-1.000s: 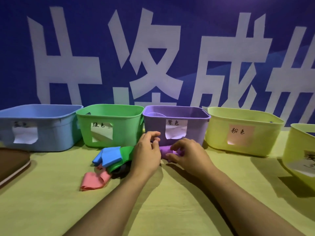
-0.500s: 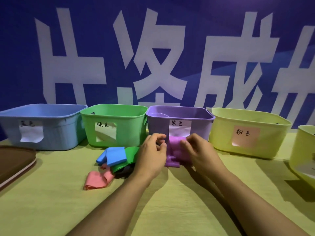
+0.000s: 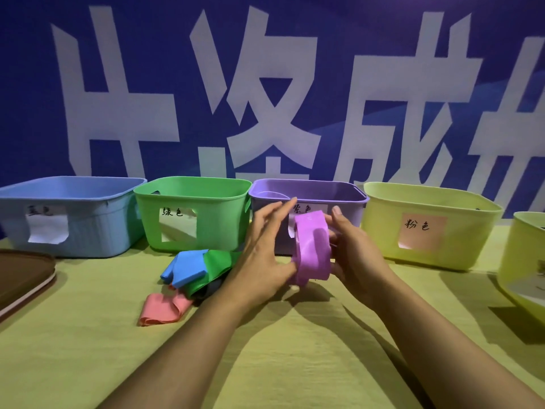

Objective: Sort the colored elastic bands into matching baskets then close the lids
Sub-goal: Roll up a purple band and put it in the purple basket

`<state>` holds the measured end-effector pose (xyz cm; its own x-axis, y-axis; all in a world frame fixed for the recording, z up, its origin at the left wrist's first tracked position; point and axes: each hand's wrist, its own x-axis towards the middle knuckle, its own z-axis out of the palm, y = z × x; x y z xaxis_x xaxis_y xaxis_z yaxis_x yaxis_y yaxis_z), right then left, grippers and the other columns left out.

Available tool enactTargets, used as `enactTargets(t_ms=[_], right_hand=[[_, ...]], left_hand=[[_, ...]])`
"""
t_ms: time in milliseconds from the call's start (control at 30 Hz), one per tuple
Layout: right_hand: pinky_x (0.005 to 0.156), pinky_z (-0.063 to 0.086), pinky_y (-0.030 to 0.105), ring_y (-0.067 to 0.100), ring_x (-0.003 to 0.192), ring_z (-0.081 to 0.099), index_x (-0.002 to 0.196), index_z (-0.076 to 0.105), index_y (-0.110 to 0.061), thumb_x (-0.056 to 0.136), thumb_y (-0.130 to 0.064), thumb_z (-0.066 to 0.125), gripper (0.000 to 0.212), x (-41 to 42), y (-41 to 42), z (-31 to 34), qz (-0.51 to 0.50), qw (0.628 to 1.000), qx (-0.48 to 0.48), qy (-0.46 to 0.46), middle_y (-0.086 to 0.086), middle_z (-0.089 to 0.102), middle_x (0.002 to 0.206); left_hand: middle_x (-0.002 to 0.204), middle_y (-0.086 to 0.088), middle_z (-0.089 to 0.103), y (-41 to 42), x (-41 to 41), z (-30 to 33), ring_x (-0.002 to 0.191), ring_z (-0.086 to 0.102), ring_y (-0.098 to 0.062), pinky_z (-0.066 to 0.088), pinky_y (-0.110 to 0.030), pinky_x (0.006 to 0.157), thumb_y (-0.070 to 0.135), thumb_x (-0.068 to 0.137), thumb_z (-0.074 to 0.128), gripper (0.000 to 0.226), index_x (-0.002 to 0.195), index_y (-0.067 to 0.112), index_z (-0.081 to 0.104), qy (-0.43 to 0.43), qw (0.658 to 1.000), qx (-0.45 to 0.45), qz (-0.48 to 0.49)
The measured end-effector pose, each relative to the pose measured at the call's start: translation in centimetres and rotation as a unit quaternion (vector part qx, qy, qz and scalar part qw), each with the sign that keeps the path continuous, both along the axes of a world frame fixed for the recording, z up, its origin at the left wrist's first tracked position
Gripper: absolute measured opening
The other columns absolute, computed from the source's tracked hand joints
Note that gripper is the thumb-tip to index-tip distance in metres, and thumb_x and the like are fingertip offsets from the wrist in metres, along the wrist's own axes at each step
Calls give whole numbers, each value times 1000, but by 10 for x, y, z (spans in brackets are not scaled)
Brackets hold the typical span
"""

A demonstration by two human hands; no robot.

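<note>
A purple elastic band (image 3: 313, 249) hangs as a loop between my hands, just in front of the purple basket (image 3: 348, 199). My right hand (image 3: 358, 255) grips its right side with curled fingers. My left hand (image 3: 265, 255) pinches its lower left edge with the thumb, the other fingers stretched upward. Left of my hands a blue band (image 3: 185, 265), a green band (image 3: 216, 262) and a pink band (image 3: 165, 308) lie in a small pile on the yellow-green cloth. A dark band under the pile is mostly hidden.
A row of open baskets stands at the back: blue basket (image 3: 88, 231), green basket (image 3: 206, 196) and a yellow basket (image 3: 460, 246) with a pink label. Another yellow basket (image 3: 519, 261) sits at the right edge. A brown lid (image 3: 20, 276) lies at far left.
Both hands have lifted the purple band off the cloth and opened it into an upright loop in front of the purple basket. The pile of other bands has not moved.
</note>
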<state>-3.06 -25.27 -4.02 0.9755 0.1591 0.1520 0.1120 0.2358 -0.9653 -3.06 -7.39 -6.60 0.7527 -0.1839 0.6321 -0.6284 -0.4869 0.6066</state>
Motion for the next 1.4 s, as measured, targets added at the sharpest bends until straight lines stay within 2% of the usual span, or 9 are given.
enactTargets(t_ms=[67, 167, 233, 433, 733, 900, 1000, 1200, 1400], right_hand=[[68, 54, 34, 22, 75, 60, 128, 66, -2, 102, -53, 49, 60, 2, -2, 0, 9, 998, 65, 21, 9, 59, 80], [70, 51, 33, 24, 77, 52, 123, 61, -2, 93, -56, 67, 62, 3, -4, -1, 33, 989, 131, 51, 25, 43, 98], [75, 58, 35, 29, 86, 61, 129, 58, 1, 96, -55, 64, 66, 3, -5, -1, 52, 985, 143, 75, 29, 55, 110], [84, 60, 40, 29, 89, 72, 119, 71, -9, 101, -62, 38, 65, -4, -4, 0, 56, 998, -5, 33, 21, 76, 104], [70, 50, 22, 8, 79, 61, 114, 65, -31, 69, -64, 78, 57, -3, 1, -7, -99, 952, -231, -175, -5, 66, 90], [88, 43, 17, 0, 118, 51, 125, 48, -40, 59, -73, 82, 81, 2, -4, -11, -137, 922, -289, -216, -12, 51, 129], [103, 41, 22, 3, 131, 43, 126, 47, -56, 70, -69, 79, 66, 0, -2, -9, -92, 905, -327, -255, -18, 44, 141], [75, 61, 44, 16, 80, 71, 102, 75, -24, 90, -30, 78, 13, -2, 4, -10, -75, 923, -317, -203, -6, 77, 85], [88, 59, 53, 29, 95, 73, 102, 78, -23, 93, -20, 74, 10, -2, -1, -6, -72, 943, -262, -191, 3, 79, 94]], left_hand=[[154, 16, 26, 6, 0, 2, 145, 30, -3, 34, -34, 120, 20, 73, 88, 100, 153, 49, 35, -36, 998, 50, 1], [155, 12, 34, 10, -1, 7, 142, 36, -10, 33, -28, 118, 23, 72, 89, 81, 143, 38, 53, -94, 991, 96, -6], [151, 12, 45, 9, -1, 11, 138, 44, -11, 35, -23, 114, 19, 76, 86, 57, 129, 29, 68, -128, 989, 73, -12], [99, 12, 76, 6, -8, 18, 97, 70, -4, 57, -32, 86, 6, 90, 75, 25, 100, 29, 76, -64, 991, -115, -3], [85, -2, 77, 1, -18, 27, 62, 70, -8, 55, -19, 57, 4, 95, 68, 19, 101, 21, 73, 40, 968, -247, -32], [80, -6, 76, 2, -18, 27, 69, 74, -23, 60, -34, 58, 25, 98, 66, 8, 97, 23, 74, 30, 966, -256, -28], [84, -2, 78, 0, -19, 29, 81, 75, -24, 63, -40, 67, 39, 91, 67, 15, 98, 28, 75, 23, 964, -263, -25], [83, 16, 76, -12, -20, 63, 78, 67, 4, 51, -15, 65, 29, 93, 70, 5, 96, 31, 74, -6, 970, -243, -16], [86, 10, 78, -12, -15, 118, 88, 75, -11, 63, -38, 85, 22, 94, 73, 7, 96, 29, 75, -74, 965, -251, 5]])
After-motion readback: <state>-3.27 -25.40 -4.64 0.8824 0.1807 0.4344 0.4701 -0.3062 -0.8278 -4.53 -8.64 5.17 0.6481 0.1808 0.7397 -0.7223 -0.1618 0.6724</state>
